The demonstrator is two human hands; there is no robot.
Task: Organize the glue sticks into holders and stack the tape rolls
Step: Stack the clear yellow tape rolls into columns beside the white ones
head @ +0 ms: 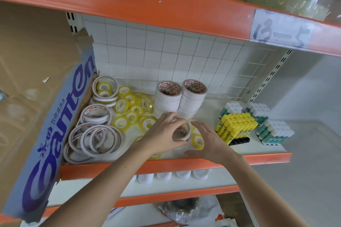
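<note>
My left hand (162,134) curls its fingers and thumb round a white double-sided tape roll (181,131) near the front of the shelf. My right hand (206,142) is beside that roll on its right, fingers curved against it; a small yellow clear tape roll (197,142) sits under its fingertips. Two tall stacks of white tape rolls (168,97) (193,96) stand behind my hands. Loose thin white rolls (96,138) and small yellow rolls (129,107) lie scattered at the left. Yellow-capped glue sticks (236,125) stand in a black holder to the right.
White-capped green glue sticks (275,132) stand in groups at the far right of the shelf. A big cardboard box (42,97) walls off the left side. The orange shelf edge (184,164) runs under my wrists, and an upper orange beam (147,11) hangs overhead.
</note>
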